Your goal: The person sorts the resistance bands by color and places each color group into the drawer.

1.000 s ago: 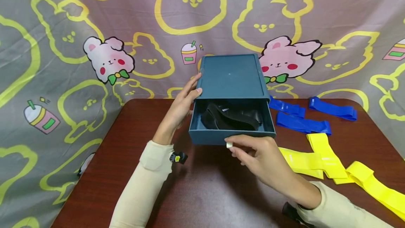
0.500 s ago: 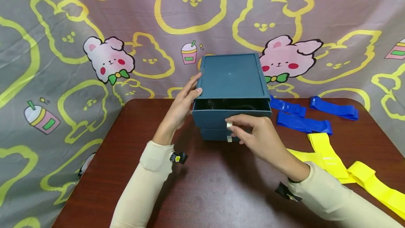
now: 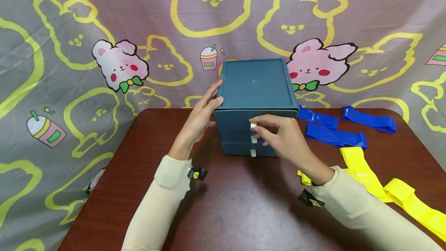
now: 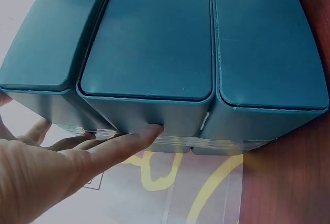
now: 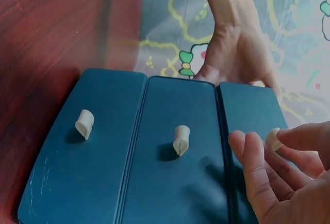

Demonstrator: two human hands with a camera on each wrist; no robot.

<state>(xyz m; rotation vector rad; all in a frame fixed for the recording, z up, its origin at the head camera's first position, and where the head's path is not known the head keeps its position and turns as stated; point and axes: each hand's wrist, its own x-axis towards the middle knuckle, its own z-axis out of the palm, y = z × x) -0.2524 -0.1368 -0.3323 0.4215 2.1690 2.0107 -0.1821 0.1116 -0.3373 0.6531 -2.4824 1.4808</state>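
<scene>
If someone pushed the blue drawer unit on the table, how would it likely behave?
It would probably hold its shape: the drawer unit has flat panels and straight edges. Its three tiers should shift together, since what looks like clear tape runs across their sides. Being boxy and flat-sided, it is unlikely to roll.

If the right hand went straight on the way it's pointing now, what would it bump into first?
Most likely the top drawer front: the right hand points toward it, pinching its cream pull tab. How small the gap is, the views don't clearly show.
</scene>
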